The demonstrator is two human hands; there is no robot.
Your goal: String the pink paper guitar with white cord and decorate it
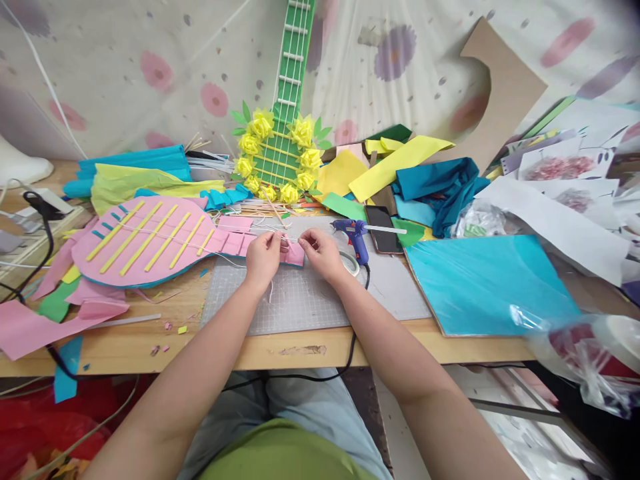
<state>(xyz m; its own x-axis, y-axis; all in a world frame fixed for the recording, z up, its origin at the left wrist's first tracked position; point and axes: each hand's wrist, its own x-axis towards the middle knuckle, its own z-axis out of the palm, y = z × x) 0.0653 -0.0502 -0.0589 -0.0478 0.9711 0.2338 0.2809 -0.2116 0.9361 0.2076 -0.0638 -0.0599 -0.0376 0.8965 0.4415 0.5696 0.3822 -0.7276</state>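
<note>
A pink guitar-shaped craft (145,240) with yellow strips and a blue edge lies on the left, its neck reaching right onto a grey cutting mat (280,307). Over the end of that neck, my left hand (264,257) pinches a thin white string. My right hand (320,250) is closed on the string just to the right, fingertips close to the left ones. White string runs loosely across the pink body, and a loose end hangs below my left hand.
Right of my hands are a blue glue gun (356,239), a tape roll (350,264), a phone (384,229) and a turquoise sheet (490,287). Behind stands a green guitar craft (283,157) with yellow flowers. Coloured paper lies around; a black cord crosses the table edge.
</note>
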